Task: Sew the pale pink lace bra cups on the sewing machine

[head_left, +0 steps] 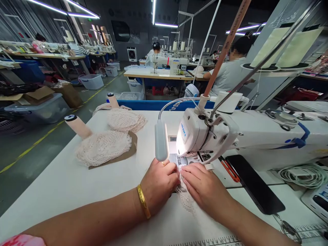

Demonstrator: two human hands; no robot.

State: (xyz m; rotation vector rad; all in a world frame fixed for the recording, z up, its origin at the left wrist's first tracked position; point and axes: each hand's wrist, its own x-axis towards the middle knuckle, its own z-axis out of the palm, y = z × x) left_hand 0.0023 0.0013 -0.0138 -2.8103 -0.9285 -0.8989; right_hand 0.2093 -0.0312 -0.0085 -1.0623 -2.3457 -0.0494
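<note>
A white sewing machine (205,131) stands in front of me, its needle area lit by a small lamp (161,140). Pale pink lace fabric (185,200) runs from under the presser foot (180,160) toward me. Curled at the left edge of the lace, my left hand (161,182) has its fingers closed, pinching the fabric close to the foot. My right hand (205,188) lies over the lace on the other side, fingers stretched out and pressing it down. The needle tip is too small to make out.
Stacked lace pieces (105,147) lie on cardboard at the left, beside a thread cone (77,126). To the right are a black phone (255,182), orange snips (230,169) and a coiled cable (302,176). A ruler (217,241) runs along the front edge. Other people sit farther back.
</note>
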